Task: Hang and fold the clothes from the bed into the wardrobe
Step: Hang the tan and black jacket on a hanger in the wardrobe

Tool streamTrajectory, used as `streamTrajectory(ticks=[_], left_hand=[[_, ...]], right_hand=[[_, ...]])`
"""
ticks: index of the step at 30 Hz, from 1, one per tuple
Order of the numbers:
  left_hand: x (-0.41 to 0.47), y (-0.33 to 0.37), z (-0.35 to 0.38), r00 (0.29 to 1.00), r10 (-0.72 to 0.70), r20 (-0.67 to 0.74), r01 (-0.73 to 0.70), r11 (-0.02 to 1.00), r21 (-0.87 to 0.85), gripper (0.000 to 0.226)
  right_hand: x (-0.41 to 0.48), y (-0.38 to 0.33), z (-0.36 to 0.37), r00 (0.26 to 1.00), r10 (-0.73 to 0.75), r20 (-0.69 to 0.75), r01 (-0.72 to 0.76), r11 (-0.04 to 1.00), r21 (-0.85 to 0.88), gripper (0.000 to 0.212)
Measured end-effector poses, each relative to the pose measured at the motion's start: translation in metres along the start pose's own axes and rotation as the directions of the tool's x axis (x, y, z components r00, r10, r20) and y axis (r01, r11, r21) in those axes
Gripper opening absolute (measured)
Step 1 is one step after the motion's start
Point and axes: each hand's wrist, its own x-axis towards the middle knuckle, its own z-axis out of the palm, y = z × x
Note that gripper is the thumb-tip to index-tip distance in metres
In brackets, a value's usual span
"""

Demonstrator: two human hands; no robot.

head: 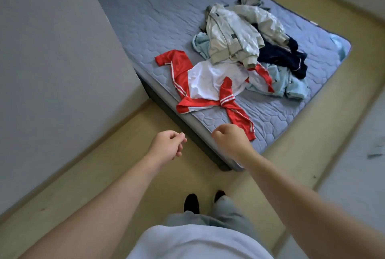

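Your left hand [169,144] hung over the floor, short of the bed's [145,19] near edge. Its fingers were loosely curled and held nothing. Your right hand [230,140], likewise loosely curled and empty as far as I could tell, was over that near edge, just beside the jersey's [208,83] trailing red sleeve. It was probably set to take the jersey first, since that piece lay closest. Beyond it, toward the right edge, the jacket [233,35] topped a heap, with a navy garment [285,56] and a blue one [291,85] beneath. All the clothes lay on the bed, unfolded; I could not make out a wardrobe.
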Motion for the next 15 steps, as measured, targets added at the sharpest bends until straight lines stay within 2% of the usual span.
streamTrajectory(ticks=[4,8,15], left_hand=[[0.057,0.023,0.018,0.995,-0.082,-0.054,0.082,0.997,-0.010,0.025],[0.121,0.034,0.041,0.974,-0.159,-0.162,0.149,0.986,-0.071,0.024],[0.201,0.024,0.070,0.929,-0.294,-0.223,0.264,0.952,-0.154,0.019]], right_hand=[[0.102,0.013,-0.010,0.994,0.002,0.106,0.016,0.985,-0.171,0.022],[0.221,0.040,0.013,0.954,0.000,0.300,0.126,0.909,-0.398,0.018],[0.370,0.081,0.079,0.860,0.137,0.491,0.165,0.836,-0.523,0.030]])
